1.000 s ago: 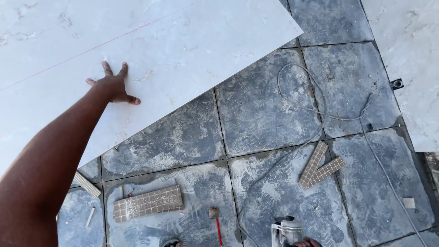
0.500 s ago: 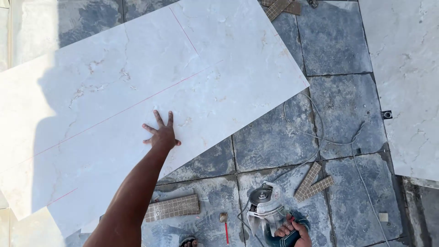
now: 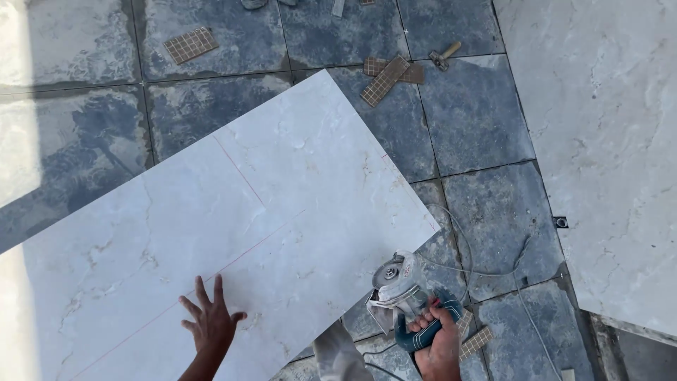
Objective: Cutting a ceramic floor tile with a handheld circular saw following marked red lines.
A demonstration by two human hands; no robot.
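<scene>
The big pale tile (image 3: 233, 233) lies flat on the grey floor (image 3: 479, 120). The left hand (image 3: 210, 323) presses it, fingers spread; the right hand (image 3: 438, 339) wraps tight around the grinder (image 3: 405, 296) at the tile's edge. Best start square on the red line (image 3: 243, 176), cord (image 3: 493, 271) clear.

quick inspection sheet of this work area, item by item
surface: dark grey paved floor, dusty, with pale joints.
job's things: large white marble-look tile lying flat, thin red lines marked across it; angle grinder at the tile's lower right edge.
clutter: small brown mosaic pieces and on the floor, a small hand tool near them, more mosaic scraps by the grinder.
grippers: left hand spread flat on the tile; right hand gripping the grinder's handle.
cables: thin cord looping over the floor from the grinder.
surroundings: second pale slab at the right; strong sunlight and shadow.
</scene>
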